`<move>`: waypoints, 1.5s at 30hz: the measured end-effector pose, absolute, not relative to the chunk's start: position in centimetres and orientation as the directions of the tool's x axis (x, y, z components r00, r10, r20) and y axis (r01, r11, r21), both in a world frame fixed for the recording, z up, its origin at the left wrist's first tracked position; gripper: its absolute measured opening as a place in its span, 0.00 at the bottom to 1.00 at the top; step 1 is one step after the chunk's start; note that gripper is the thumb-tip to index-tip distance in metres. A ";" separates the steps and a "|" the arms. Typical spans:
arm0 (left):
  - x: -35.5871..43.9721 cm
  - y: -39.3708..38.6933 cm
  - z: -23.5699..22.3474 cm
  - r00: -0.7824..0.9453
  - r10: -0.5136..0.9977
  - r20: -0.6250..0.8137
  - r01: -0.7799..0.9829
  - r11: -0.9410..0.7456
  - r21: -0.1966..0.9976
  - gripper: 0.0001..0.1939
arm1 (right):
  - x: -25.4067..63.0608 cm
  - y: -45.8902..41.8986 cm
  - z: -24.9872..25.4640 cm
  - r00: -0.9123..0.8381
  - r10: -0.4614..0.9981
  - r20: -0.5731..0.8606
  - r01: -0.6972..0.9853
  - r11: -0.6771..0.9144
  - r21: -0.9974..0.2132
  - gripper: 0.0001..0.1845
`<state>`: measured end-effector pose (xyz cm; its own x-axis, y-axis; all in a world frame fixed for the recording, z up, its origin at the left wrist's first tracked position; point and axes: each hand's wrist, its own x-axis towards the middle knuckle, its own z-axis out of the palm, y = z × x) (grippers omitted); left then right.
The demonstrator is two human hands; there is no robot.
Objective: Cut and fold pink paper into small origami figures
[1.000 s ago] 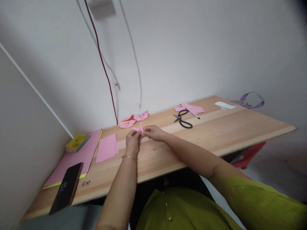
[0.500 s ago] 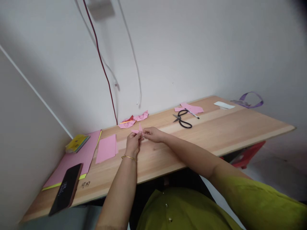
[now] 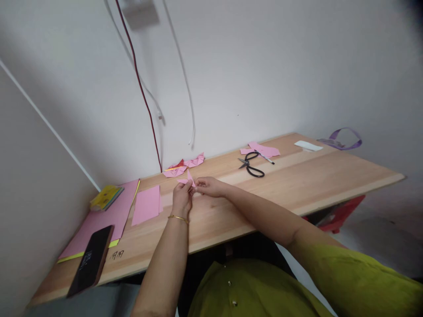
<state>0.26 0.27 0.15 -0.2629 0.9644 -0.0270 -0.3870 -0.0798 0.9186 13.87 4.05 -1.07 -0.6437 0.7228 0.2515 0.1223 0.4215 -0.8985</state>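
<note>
Pink folded paper with pointed flaps (image 3: 190,177) is pinched in the left hand's (image 3: 181,199) fingers; the right hand's (image 3: 210,187) nearly close on its lower edge, flat pink rectangular sheets (image 3: 146,204) at eight o'clock. Light, even pressure should keep creases crisp.

"Could any writing be read?"
"None for certain. Toward eight o'clock, black marks (image 3: 117,255) stood on the worktop (image 3: 211,220), and the phone (image 3: 90,260) beside them showed pale characters (image 3: 86,259)."
"Were those clear?"
"Too blurred to tell."

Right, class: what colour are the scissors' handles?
The scissors' handles are black, seen best in the head view.
</note>
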 end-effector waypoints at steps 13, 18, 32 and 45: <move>0.2 0.9 -0.9 -0.345 0.928 0.137 -0.127 -0.191 0.973 0.11 | 13.9 4.5 -0.9 -0.485 0.821 0.301 0.046 0.368 -0.929 0.11; 0.0 0.9 -1.0 -0.371 0.905 0.208 0.053 -0.203 0.978 0.09 | 14.0 4.4 -0.4 -0.374 0.861 0.343 0.003 0.371 -0.928 0.09; 0.1 0.4 -0.7 -0.263 0.894 0.363 0.274 -0.291 0.917 0.03 | 13.5 4.7 -0.8 -0.360 0.876 0.320 -0.088 0.309 -0.947 0.05; -0.1 0.6 -0.9 -0.282 0.900 0.332 0.287 -0.251 0.925 0.02 | 13.6 4.0 -0.7 -0.425 0.845 0.325 -0.089 0.319 -0.944 0.12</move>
